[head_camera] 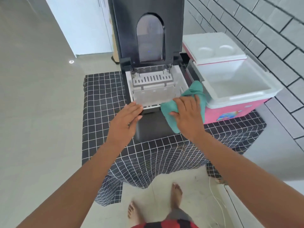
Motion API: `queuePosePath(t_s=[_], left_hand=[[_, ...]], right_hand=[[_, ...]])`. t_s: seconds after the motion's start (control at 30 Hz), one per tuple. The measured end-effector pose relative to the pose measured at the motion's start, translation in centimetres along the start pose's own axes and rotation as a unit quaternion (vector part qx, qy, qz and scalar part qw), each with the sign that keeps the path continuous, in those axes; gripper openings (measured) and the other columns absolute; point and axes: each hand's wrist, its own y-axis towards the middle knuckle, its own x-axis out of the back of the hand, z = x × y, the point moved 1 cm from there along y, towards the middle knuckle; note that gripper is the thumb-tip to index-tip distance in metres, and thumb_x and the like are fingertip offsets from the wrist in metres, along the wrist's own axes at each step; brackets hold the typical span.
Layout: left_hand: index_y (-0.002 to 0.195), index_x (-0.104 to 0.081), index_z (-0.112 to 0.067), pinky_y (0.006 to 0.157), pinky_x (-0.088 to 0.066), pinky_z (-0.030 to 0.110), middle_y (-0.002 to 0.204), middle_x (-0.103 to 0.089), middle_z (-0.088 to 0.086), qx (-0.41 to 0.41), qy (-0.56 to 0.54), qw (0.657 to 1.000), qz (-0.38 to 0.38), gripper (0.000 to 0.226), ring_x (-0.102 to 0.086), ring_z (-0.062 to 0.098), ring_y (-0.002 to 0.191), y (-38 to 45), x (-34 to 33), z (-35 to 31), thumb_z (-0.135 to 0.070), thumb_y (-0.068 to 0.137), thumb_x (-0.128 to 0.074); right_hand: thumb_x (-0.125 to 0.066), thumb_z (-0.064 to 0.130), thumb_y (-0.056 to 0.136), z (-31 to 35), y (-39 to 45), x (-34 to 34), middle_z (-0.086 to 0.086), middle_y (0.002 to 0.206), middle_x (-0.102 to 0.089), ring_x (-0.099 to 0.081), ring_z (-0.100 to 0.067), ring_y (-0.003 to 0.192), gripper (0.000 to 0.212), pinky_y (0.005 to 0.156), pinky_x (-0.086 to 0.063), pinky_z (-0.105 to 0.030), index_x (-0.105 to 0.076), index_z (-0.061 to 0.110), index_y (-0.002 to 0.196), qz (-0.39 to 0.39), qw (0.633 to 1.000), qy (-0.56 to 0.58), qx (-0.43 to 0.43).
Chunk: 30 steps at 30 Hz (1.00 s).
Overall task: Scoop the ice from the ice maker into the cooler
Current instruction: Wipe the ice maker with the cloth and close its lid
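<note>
No text can be read — the sticker (227,116) on the pink cooler (233,112) seems printed, but too blurred.

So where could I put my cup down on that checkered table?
Left of the ice maker the checkered cloth is bare. A bare strip runs along the front edge, below both hands. The right side is crowded: the cooler sits against the ice maker.

Black ice maker (153,125) with lid raised upright, just beside open pink-and-white cooler (233,111)

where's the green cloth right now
The green cloth is held in the right hand at the front right corner of the open ice maker, beside the pink cooler.
</note>
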Motion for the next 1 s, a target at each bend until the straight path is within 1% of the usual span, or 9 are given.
queuePosePath(t_s=[0.2,0.37,0.47,0.53,0.6,0.7,0.77,0.87,1.0], left_hand=[[0.125,-0.06,0.005,0.115,-0.028,0.024,0.132,-0.059,0.013,-0.028,0.002,1.0,0.004,0.037,-0.046,0.022,0.132,-0.5,0.6,0.5,0.005,0.09,-0.051],[0.131,-0.057,-0.002,0.115,-0.032,0.04,0.139,-0.055,0.007,-0.038,-0.019,0.999,0.014,0.042,-0.041,0.015,0.137,-0.9,1.3,0.8,-0.017,0.092,-0.054],[0.131,-0.057,-0.006,0.114,-0.033,0.04,0.137,-0.054,0.005,-0.02,-0.031,0.999,-0.004,0.054,-0.041,0.017,0.136,-1.0,0.7,0.1,-0.042,0.091,-0.057],[0.132,-0.056,-0.01,0.113,-0.032,0.034,0.133,-0.054,0.005,0.009,-0.015,1.0,-0.025,0.061,-0.043,0.018,0.132,-0.9,-0.2,-0.5,-0.05,0.087,-0.062],[0.129,-0.057,-0.01,0.109,-0.034,0.029,0.125,-0.057,0.007,0.024,0.036,0.998,-0.051,0.062,-0.046,0.02,0.123,-0.2,-1.0,-1.0,-0.047,0.081,-0.07],[0.106,-0.07,-0.006,0.091,-0.045,0.036,0.104,-0.065,0.008,-0.029,0.063,0.994,-0.081,0.037,-0.055,0.024,0.1,0.9,-0.9,-0.5,-0.032,0.081,-0.072],[0.096,-0.074,-0.007,0.089,-0.046,0.037,0.101,-0.068,0.003,-0.041,0.021,0.997,-0.06,0.023,-0.058,0.023,0.097,1.1,0.0,0.5,-0.023,0.079,-0.074],[0.099,-0.076,-0.016,0.097,-0.045,0.037,0.107,-0.066,-0.014,0.064,-0.055,0.996,-0.018,0.02,-0.057,0.008,0.106,1.2,0.9,1.4,-0.018,0.079,-0.077],[0.103,-0.073,-0.02,0.092,-0.049,0.037,0.112,-0.06,-0.009,0.162,-0.05,0.974,-0.147,0.02,-0.056,0.009,0.106,2.3,0.8,-0.1,-0.018,0.084,-0.073]], right_hand=[[-0.043,0.039,0.095,10.4,1.1,-0.4,-0.013,0.124,-0.054,-0.047,-0.034,0.115,0.047,0.106,-0.03,-0.051,-0.052,0.005,0.127,0.055,0.998,0.014,0.021],[-0.063,0.01,0.085,5.0,0.4,2.6,-0.007,0.145,-0.034,-0.034,-0.025,0.132,0.049,0.108,-0.034,-0.036,-0.054,0.016,0.132,0.127,0.971,0.202,0.003],[-0.069,0.015,0.085,2.0,1.4,3.9,-0.003,0.121,-0.057,-0.051,-0.021,0.115,0.032,0.097,-0.046,-0.041,-0.069,0.022,0.116,0.112,0.978,0.167,-0.051],[-0.073,0.026,0.081,2.7,2.1,4.1,0.005,0.104,-0.064,-0.057,-0.017,0.103,0.022,0.086,-0.049,-0.035,-0.075,0.024,0.103,0.085,0.982,0.145,-0.088],[-0.077,0.031,0.076,4.3,2.3,4.0,0.009,0.09,-0.066,-0.06,-0.014,0.092,0.017,0.075,-0.051,-0.028,-0.078,0.025,0.092,0.053,0.984,0.145,-0.09],[-0.077,0.033,0.076,6.2,2.6,4.0,0.01,0.079,-0.066,-0.062,-0.014,0.079,0.011,0.064,-0.052,-0.025,-0.077,0.024,0.082,0.02,0.99,0.136,-0.019],[-0.073,0.031,0.081,5.4,3.3,4.2,0.011,0.083,-0.068,-0.062,-0.014,0.084,0.008,0.069,-0.053,-0.027,-0.076,0.024,0.084,0.047,0.988,0.146,0.022],[-0.068,0.029,0.085,2.0,3.7,4.3,0.016,0.105,-0.068,-0.054,-0.005,0.103,0.016,0.087,-0.047,-0.023,-0.074,0.028,0.1,0.129,0.979,0.151,0.045],[-0.074,0.017,0.082,0.0,2.9,3.7,0.007,0.107,-0.069,-0.053,-0.008,0.103,0.021,0.096,-0.035,-0.01,-0.075,0.019,0.102,0.102,0.971,0.216,0.014]])
